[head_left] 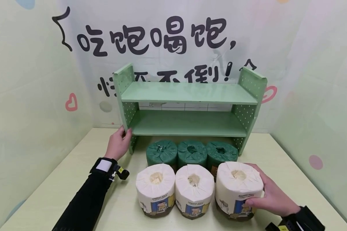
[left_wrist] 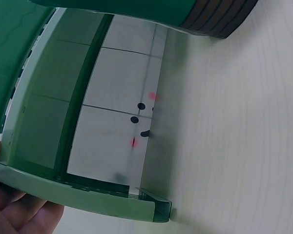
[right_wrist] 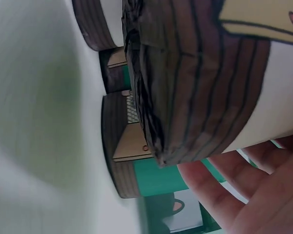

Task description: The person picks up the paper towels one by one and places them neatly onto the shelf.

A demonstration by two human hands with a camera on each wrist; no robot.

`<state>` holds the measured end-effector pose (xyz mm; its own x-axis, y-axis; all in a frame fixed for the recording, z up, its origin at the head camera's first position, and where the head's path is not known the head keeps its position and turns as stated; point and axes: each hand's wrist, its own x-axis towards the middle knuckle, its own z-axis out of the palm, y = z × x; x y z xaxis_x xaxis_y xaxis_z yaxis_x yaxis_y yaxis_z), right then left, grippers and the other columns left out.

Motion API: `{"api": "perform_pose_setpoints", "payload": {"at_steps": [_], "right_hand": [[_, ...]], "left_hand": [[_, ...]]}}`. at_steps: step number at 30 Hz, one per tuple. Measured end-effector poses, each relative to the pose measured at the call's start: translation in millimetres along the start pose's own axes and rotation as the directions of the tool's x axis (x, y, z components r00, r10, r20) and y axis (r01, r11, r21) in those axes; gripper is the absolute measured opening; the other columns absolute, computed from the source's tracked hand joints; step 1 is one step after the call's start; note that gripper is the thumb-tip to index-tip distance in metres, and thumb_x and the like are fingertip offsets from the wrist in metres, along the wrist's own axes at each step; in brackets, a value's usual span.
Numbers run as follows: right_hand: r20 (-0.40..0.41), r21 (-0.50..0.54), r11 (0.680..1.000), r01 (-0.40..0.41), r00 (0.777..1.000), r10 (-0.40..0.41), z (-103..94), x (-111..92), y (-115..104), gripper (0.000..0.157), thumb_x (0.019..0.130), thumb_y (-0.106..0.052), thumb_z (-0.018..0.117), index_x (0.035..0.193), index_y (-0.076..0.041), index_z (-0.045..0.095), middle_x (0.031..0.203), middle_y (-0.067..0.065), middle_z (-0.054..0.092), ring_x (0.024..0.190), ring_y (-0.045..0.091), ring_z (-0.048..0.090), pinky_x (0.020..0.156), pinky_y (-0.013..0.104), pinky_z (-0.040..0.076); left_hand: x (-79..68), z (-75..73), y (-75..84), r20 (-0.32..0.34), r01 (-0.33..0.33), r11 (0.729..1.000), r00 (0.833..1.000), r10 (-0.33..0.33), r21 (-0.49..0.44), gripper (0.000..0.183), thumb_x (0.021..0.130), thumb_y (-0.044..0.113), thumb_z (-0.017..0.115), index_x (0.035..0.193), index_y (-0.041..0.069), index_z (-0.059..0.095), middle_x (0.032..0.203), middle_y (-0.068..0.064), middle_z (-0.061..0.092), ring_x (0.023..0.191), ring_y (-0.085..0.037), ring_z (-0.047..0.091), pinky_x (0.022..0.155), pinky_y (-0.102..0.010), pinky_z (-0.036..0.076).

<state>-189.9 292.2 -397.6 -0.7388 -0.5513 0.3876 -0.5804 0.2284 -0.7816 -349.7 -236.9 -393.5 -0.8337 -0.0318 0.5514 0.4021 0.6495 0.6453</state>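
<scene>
Right up front, a white-wrapped toilet paper roll (head_left: 234,179) sits in my right hand's (head_left: 273,195) grasp, crumpled base (right_wrist: 142,87) showing on the wrist view, beside two more white rolls (head_left: 156,192) on the tabletop (head_left: 75,170); three green-wrapped rolls (head_left: 192,154) stand just behind, and my left hand (head_left: 118,146) is gripping the green shelf unit (head_left: 188,123) by its left side panel (head_left: 130,110).
</scene>
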Motion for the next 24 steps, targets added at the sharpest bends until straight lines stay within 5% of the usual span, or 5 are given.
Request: {"api": "perform_pose_setpoints", "payload": {"at_steps": [11, 24], "right_hand": [[-0.051, 0.017, 0.997, 0.07, 0.996, -0.069, -7.7, 4.1, -14.3, 0.089, 0.077, -0.008, 0.08, 0.149, -0.002, 0.027, 0.133, 0.015, 0.05, 0.113, 0.024, 0.052, 0.082, 0.033, 0.054], [-0.099, 0.047, 0.984, 0.174, 0.981, -0.168, -23.7, 30.1, -39.1, 0.088, 0.076, -0.007, 0.079, 0.147, 0.002, 0.028, 0.129, 0.015, 0.053, 0.109, 0.024, 0.056, 0.081, 0.03, 0.055]], "left_hand": [[1.6, -0.6, 1.7, 0.006, 0.004, 1.0, 1.0, -0.004, 0.002, 0.03, 0.108, 0.032, 0.045, 0.112, 0.006, 0.06, 0.106, -0.02, 0.067, 0.078, -0.025, 0.061, 0.06, -0.04, 0.052], [-1.4, -3.7, 4.1, 0.006, 0.006, 1.0, 1.0, -0.006, 0.012, 0.032, 0.108, 0.029, 0.046, 0.119, 0.003, 0.06, 0.106, -0.021, 0.068, 0.076, -0.025, 0.061, 0.06, -0.038, 0.051]]}}
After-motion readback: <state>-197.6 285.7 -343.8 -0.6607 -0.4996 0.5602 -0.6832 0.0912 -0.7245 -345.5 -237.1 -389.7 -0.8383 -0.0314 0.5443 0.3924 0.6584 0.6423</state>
